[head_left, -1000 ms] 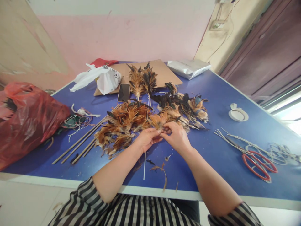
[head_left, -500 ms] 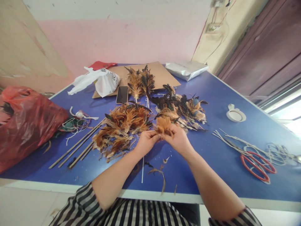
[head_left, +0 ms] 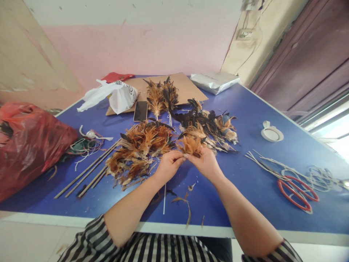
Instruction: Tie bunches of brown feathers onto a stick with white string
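Note:
A small bunch of orange-brown feathers [head_left: 190, 145] fans upward between my two hands, above the blue table. My right hand [head_left: 205, 162] is closed round its base. Fingertips of my left hand [head_left: 170, 166] pinch at the same base, meeting the right fingers; what exactly they grip there is covered. A heap of brown and rust feathers [head_left: 147, 140] lies left of my hands. Just beyond them spreads a pile of black and tan feathers [head_left: 201, 118]. Two tied feather bunches [head_left: 162, 94] rest at the back on brown cardboard [head_left: 188, 85].
Thin sticks [head_left: 84, 174] lie at the left near a red plastic bag [head_left: 32, 145] and tangled string [head_left: 88, 145]. A phone [head_left: 140, 111] and white bag [head_left: 124, 97] stand behind. Red-handled scissors [head_left: 297, 193], white cord [head_left: 319, 176] and a tape roll [head_left: 272, 134] are right.
The feathers in my hands have tipped and spread a little, with my fingers shifted slightly at their base. The whole view has moved slightly; the things on the table stay put.

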The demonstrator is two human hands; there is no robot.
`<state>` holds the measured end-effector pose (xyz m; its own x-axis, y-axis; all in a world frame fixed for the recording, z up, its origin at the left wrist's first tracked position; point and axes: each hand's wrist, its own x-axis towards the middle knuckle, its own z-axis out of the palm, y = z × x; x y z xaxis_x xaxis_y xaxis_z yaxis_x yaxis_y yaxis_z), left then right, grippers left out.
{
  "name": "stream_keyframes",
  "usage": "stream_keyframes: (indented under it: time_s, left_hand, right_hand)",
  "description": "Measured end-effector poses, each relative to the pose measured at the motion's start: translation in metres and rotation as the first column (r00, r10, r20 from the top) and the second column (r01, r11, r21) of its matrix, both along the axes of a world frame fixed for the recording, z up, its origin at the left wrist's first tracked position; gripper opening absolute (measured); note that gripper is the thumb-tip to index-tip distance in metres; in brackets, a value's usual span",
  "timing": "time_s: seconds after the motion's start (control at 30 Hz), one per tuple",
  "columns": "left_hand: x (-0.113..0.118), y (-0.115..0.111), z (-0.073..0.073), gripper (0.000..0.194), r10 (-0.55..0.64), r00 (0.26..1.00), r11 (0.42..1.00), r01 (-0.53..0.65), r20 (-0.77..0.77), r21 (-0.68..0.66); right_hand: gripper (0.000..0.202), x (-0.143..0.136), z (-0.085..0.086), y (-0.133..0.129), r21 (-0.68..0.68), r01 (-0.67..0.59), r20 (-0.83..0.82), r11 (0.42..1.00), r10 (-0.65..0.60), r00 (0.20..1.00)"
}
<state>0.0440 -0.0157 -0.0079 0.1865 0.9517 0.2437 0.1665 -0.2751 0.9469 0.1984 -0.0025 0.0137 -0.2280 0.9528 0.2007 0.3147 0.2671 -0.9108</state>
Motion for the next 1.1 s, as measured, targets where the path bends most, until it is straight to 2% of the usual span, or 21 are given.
stream_keyframes:
  time_s: [0.07, 0.23, 0.37, 0.53, 0.73, 0.97, 1.03, 1.1]
  left_hand:
    - [-0.001, 0.002, -0.003, 0.014, -0.007, 0.999, 0.997, 0.01, 0.043, -0.076]
    - [0.0, 0.005, -0.002, 0.019, -0.023, 0.977, 0.949, 0.088, 0.212, -0.303]
    - [0.001, 0.004, 0.0, 0.021, 0.009, 0.94, 0.91, 0.134, 0.342, -0.392]
    - [-0.001, 0.006, -0.001, 0.021, 0.071, 0.853, 0.844, 0.225, 0.517, -0.487]
    - [-0.006, 0.013, -0.001, 0.015, 0.241, 0.755, 0.798, 0.203, 0.609, -0.567]
    - [-0.006, 0.012, 0.002, 0.012, 0.279, 0.723, 0.807, 0.179, 0.632, -0.562]
    - [-0.006, 0.012, 0.002, 0.013, 0.28, 0.724, 0.812, 0.172, 0.631, -0.558]
    - [-0.005, 0.012, 0.002, 0.013, 0.284, 0.727, 0.816, 0.159, 0.625, -0.556]
  right_hand:
    - [0.026, 0.001, 0.002, 0.0, -0.026, -0.017, -0.008, 1.0, 0.017, 1.0]
    - [0.024, 0.008, 0.003, 0.005, -0.145, -0.174, -0.12, 0.974, 0.157, 0.98]
    - [0.02, 0.013, 0.001, 0.01, -0.231, -0.136, -0.16, 0.963, 0.101, 0.982]
    - [0.021, 0.017, 0.0, 0.012, -0.284, -0.198, -0.235, 0.938, 0.132, 0.963]
    - [0.024, 0.027, -0.002, 0.018, -0.366, -0.171, -0.164, 0.915, 0.118, 0.979]
    - [0.03, 0.028, -0.006, 0.021, -0.362, -0.216, -0.146, 0.907, 0.173, 0.974]
    - [0.029, 0.027, -0.007, 0.02, -0.35, -0.184, -0.106, 0.918, 0.157, 0.982]
    - [0.03, 0.028, -0.006, 0.021, -0.304, -0.081, -0.03, 0.949, 0.075, 0.997]
